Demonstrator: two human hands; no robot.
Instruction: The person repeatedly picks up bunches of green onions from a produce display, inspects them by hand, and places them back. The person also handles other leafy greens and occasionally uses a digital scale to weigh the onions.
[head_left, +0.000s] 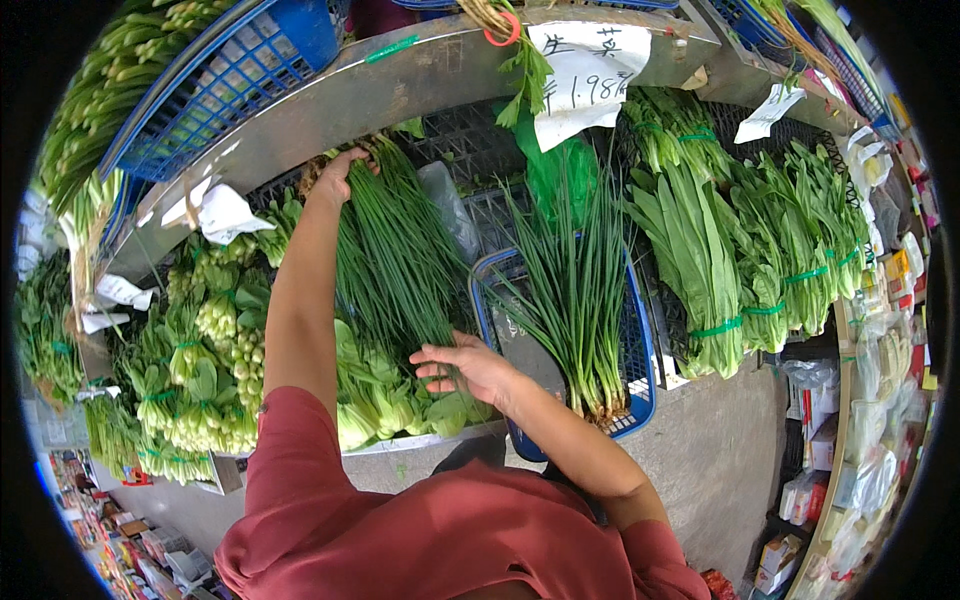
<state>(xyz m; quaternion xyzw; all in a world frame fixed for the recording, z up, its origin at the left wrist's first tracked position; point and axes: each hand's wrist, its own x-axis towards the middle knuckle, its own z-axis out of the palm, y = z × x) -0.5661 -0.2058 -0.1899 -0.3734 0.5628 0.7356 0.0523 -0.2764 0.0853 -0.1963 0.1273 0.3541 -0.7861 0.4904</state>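
Around the root end of a large bunch of scallions, my left hand is closed at the back of the produce shelf. The long green leaves fan toward me, over bok choy. My right hand is at the leaf tips, fingers apart, with a few thin leaf ends lying across them. To its right a blue plastic basket holds more scallions, their roots facing me and leaves pointing away.
Tied leafy lettuce lies at right and bundled small greens at left. A green plastic bag is behind the basket. A handwritten price sign hangs from the metal ledge. Blue crates stand above.
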